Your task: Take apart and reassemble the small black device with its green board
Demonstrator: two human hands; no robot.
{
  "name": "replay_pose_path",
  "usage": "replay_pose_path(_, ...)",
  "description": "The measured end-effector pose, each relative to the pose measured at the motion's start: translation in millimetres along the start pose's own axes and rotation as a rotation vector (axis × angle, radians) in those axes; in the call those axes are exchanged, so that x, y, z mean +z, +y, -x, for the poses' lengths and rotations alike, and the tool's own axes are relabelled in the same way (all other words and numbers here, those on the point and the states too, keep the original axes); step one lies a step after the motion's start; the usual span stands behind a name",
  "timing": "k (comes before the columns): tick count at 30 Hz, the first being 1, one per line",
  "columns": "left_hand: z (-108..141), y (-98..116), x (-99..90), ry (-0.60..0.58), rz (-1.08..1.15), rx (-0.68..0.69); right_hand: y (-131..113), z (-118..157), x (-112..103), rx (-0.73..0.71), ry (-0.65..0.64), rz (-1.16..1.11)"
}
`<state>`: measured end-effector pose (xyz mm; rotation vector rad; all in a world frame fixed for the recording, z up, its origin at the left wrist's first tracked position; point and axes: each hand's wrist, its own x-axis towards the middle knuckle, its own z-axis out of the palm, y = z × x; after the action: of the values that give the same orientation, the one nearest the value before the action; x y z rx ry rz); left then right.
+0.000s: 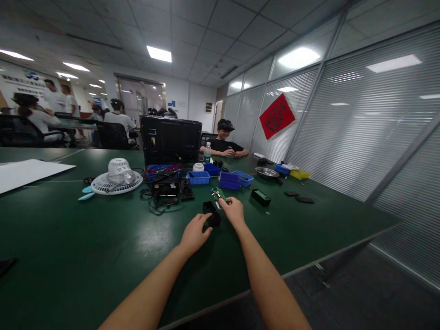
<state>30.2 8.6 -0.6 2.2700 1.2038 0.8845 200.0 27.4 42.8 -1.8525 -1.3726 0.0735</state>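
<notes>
Green tabletop (137,247) lies beneath both hands. The left hand (195,233), its grip half-open, touches the black casing (215,221), perhaps steadying it; beside that, the right hand's (235,213) nearly closed grip pinches the circuit board (216,194) endwise, likely sparing components.

- tabletop (137,238): super deep green
- circuit board (220,196): green too, kinda brighter, with silvery bits
- case (213,219): plain black
- fan (118,176): all white
- plastic bin (198,178): blue
- wall poster (277,116): bright red, black lettering
- blinds (381,114): pale grey, thin horizontal stripes
</notes>
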Motion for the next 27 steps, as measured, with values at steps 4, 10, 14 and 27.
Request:
replay_pose_path(4,-2,-4,5.1,-0.004,0.038,-0.071,-18,14,5,-0.049,-0.007,0.053)
replay_pose_path(10,-4,-9,8.8,-0.034,0.022,-0.092,-29,23,4,-0.06,-0.094,0.285)
replay_pose_path(14,-4,-9,9.0,-0.047,-0.008,-0.091,-32,24,2,-0.037,-0.136,0.354)
replay_pose_path(27,-4,-9,8.5,-0.042,-0.015,-0.061,-33,28,3,-0.05,-0.166,0.408)
